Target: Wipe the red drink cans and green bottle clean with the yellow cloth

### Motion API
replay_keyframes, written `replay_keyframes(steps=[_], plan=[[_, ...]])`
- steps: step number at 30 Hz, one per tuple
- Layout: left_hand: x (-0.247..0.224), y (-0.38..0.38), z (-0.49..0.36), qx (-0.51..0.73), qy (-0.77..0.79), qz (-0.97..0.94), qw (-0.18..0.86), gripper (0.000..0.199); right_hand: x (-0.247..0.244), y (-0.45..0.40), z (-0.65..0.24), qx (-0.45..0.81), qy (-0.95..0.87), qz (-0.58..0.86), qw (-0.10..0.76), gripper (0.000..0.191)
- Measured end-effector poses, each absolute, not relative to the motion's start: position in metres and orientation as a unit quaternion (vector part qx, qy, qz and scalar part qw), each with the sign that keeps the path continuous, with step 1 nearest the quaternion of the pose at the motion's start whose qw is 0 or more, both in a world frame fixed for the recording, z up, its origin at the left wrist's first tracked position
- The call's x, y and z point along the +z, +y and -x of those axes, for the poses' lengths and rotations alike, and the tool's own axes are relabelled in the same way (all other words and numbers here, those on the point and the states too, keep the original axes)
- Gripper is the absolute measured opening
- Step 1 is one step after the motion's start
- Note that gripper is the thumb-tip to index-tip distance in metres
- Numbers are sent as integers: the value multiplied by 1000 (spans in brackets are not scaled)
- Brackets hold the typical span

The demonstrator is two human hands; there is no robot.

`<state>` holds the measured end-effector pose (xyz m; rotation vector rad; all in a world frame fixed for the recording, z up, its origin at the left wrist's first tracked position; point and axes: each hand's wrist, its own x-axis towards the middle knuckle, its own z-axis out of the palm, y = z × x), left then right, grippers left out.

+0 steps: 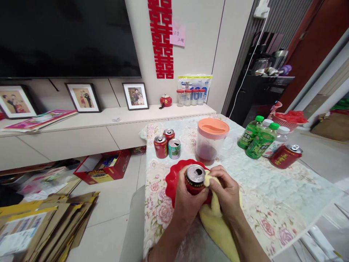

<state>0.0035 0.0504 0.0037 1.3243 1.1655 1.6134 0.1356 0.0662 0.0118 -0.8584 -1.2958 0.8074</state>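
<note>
An opened red drink can (pixel 195 175) is wrapped in the fingers of my left hand (pixel 185 203), its top facing up toward me. My right hand (pixel 226 191) pinches a yellow cloth (pixel 215 214) and presses a bunched corner against the can's rim; the rest of the cloth hangs toward the table's front edge. Beneath both hands lies a red scalloped plate (pixel 171 182), partly covered. Just beyond it stands a clear pitcher (pixel 208 145) with an orange lid and dark contents at the bottom. Two red cans (pixel 160 146) and a green can (pixel 174 148) stand to its left.
Green-capped bottles (pixel 260 143), clear bottles and a tipped red can (pixel 286 156) occupy the table's right side. A flowered cloth (pixel 163 214) covers the table. Lidded jars (pixel 191 97) and framed photos stand on the cabinet. Flattened cardboard (pixel 62 222) and a red box (pixel 102 167) lie on the floor.
</note>
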Motion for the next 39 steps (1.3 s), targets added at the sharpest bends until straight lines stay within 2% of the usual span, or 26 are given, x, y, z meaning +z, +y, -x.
replay_keyframes(steps=[8, 13, 19, 26, 32, 35, 39], plan=[[6, 46, -8, 622, 421, -572, 331, 60, 5, 70, -139, 350, -529, 409, 656, 15], [0, 48, -3, 597, 470, -605, 240, 61, 20, 64, -145, 311, -581, 410, 631, 15], [-5, 50, -2, 573, 497, -643, 109, 58, 58, 68, -152, 205, -689, 438, 540, 4], [-5, 47, -3, 559, 487, -657, 135, 60, 75, 81, -158, 131, -808, 377, 434, 14], [-5, 48, -2, 560, 501, -655, 77, 62, 89, 71, -161, 54, -854, 417, 306, 22], [-5, 48, -2, 561, 493, -662, 59, 61, 98, 65, -161, 59, -857, 442, 259, 26], [-6, 48, -6, 572, 481, -662, 61, 56, 112, 65, -171, 135, -864, 439, 207, 28]])
